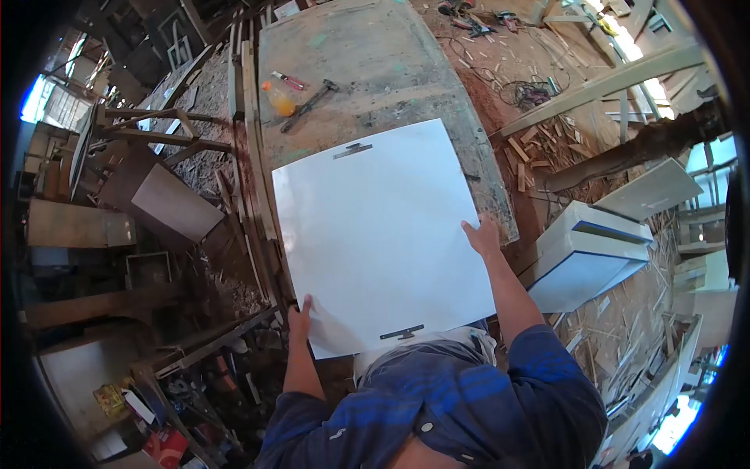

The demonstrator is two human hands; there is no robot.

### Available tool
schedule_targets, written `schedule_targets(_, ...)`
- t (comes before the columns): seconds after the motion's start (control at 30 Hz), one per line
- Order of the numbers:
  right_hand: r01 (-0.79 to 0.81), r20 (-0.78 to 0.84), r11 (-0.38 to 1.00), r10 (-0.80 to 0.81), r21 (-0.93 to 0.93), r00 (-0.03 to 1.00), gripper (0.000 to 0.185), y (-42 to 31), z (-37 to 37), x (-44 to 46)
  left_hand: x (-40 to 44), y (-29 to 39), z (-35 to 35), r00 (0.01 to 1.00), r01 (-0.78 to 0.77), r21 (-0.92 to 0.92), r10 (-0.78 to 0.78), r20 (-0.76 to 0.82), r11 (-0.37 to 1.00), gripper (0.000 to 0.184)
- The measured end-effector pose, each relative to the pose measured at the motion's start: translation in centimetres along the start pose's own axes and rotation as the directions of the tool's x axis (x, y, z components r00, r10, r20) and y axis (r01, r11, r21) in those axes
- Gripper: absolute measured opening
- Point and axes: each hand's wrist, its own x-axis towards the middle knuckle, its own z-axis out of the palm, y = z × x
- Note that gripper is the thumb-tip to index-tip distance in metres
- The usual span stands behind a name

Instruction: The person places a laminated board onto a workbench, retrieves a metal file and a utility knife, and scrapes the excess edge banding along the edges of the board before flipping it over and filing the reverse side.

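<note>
A large white panel (379, 242) lies over the near part of the workbench and reaches the person's waist. Two dark metal hinges sit on it, one near its far edge (353, 150) and one near its near edge (402, 332). My left hand (300, 319) grips the panel's left edge near the lower corner, thumb on top. On the right edge, my right hand (482, 234) holds the panel with its thumb on the white face. The fingers of both hands are partly hidden beneath the panel.
Beyond the panel on the workbench (351, 47) lie a hammer (308, 105), a bottle with orange liquid (279, 100) and a red-handled tool (290, 80). White box-like pieces (586, 254) stand at right. Wood scraps cover the floor; a tool shelf (211, 383) is at lower left.
</note>
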Motion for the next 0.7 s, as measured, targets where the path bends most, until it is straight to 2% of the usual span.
schedule_targets(0.07, 0.024, 0.005, 1.0, -0.024, -0.016, 1.0, 0.064, 2.1, 0.6, 0.2, -3.1, -2.8, -0.3, 0.998, 0.063, -0.049, -0.061, 0.026, 0.997, 0.1)
schedule_targets(0.17, 0.003, -0.144, 0.993, -0.02, -0.118, 0.989, 0.063, 2.0, 1.6, -1.5, -4.2, -6.4, 1.0, 0.989, 0.148, -0.124, -0.145, 0.031, 0.981, 0.098)
schedule_targets(0.23, 0.101, -0.214, 0.961, -0.159, -0.258, 0.964, 0.07, 0.5, 3.1, -2.2, -5.3, -6.5, 1.3, 0.986, 0.168, -0.209, -0.169, 0.015, 0.963, 0.099)
schedule_targets(0.27, 0.142, -0.24, 0.933, -0.228, -0.33, 0.944, 0.073, -0.3, 4.2, -2.5, -5.2, -6.6, 1.5, 0.98, 0.192, -0.189, -0.197, -0.004, 0.963, 0.099)
schedule_targets(0.37, 0.457, -0.188, 0.821, -0.536, -0.341, 0.823, 0.089, -3.6, 9.3, -1.6, -4.0, -7.2, 2.9, 0.966, 0.248, -0.158, -0.256, -0.03, 0.956, 0.101)
schedule_targets(0.47, 0.56, -0.019, 0.731, -0.615, -0.39, 0.789, 0.094, -8.6, 13.4, -1.8, -3.0, -8.4, 3.4, 0.964, 0.262, -0.179, -0.265, 0.005, 0.948, 0.102)
schedule_targets(0.53, 0.575, 0.028, 0.702, -0.623, -0.42, 0.782, 0.095, -10.6, 15.2, -1.5, -2.4, -8.4, 3.6, 0.961, 0.273, -0.221, -0.274, 0.025, 0.936, 0.1)
schedule_targets(0.63, 0.524, 0.036, 0.721, -0.572, -0.454, 0.819, 0.096, -13.2, 16.9, -1.1, -3.6, -5.8, 3.3, 0.925, 0.13, -0.019, -0.128, -0.359, 0.991, 0.081)
schedule_targets(0.7, 0.477, 0.014, 0.738, -0.536, -0.478, 0.844, 0.097, -14.4, 17.8, -0.8, -1.8, -1.7, 2.2, 0.869, -0.123, 0.066, 0.14, -0.475, 0.99, 0.07)
